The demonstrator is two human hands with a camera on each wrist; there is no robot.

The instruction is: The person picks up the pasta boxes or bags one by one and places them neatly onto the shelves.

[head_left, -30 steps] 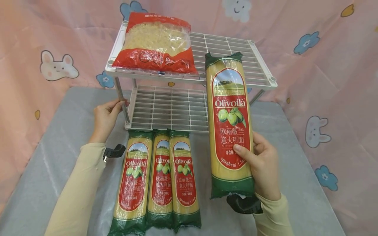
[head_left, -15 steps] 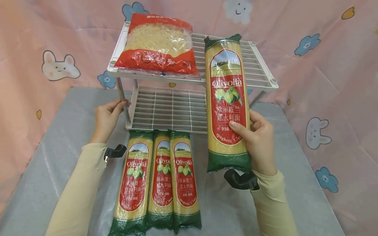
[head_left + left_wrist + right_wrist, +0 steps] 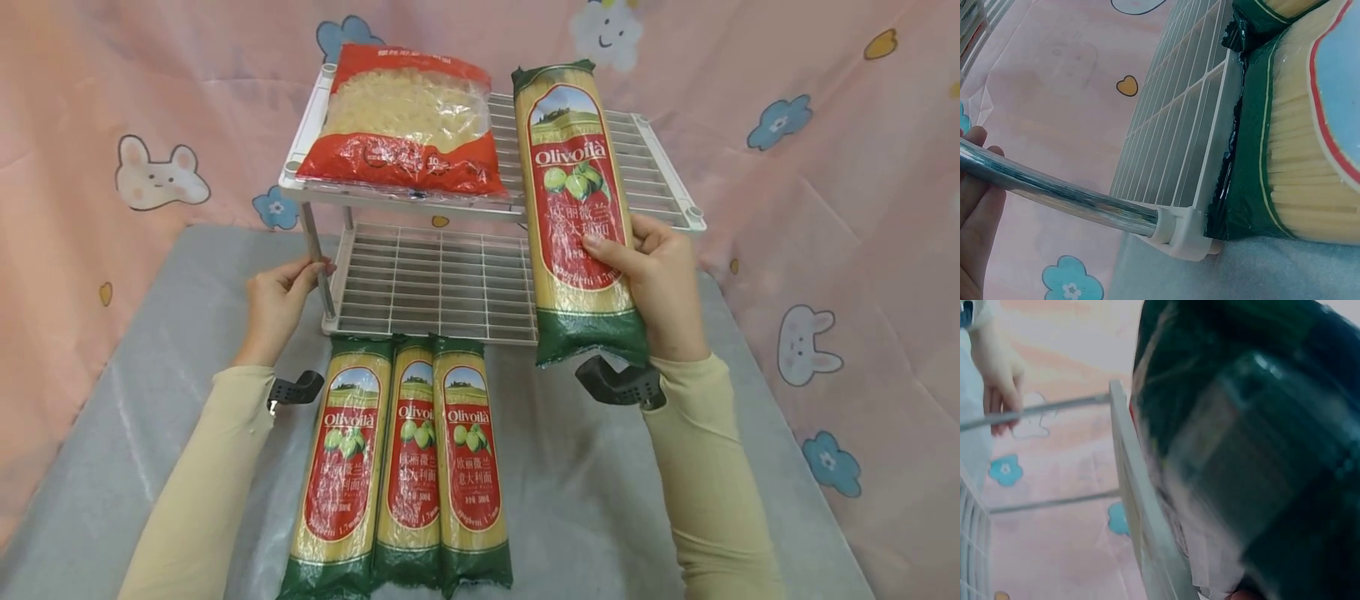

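Note:
My right hand (image 3: 666, 287) grips a pack of spaghetti (image 3: 573, 187) by its lower right side, thumb across the front label. The pack tilts in front of the upper tier of a white wire rack (image 3: 408, 202), overlapping it in the head view; contact cannot be told. In the right wrist view, the pack's green end (image 3: 1241, 444) is blurred and close. My left hand (image 3: 276, 304) holds the rack's front left metal post (image 3: 1066, 194) between thumb and fingers. Three similar spaghetti packs (image 3: 345, 475) lie side by side before the rack.
A red and clear bag of short pasta (image 3: 405, 125) lies on the upper tier's left side. Below it is the lower wire tier (image 3: 435, 283). The rack stands on a grey-covered table (image 3: 570, 500), with a pink patterned curtain (image 3: 847, 225) behind.
My right hand has raised the spaghetti pack and moved it up toward the upper tier. My left hand stays on the post. The pasta bag and the lying packs have not moved.

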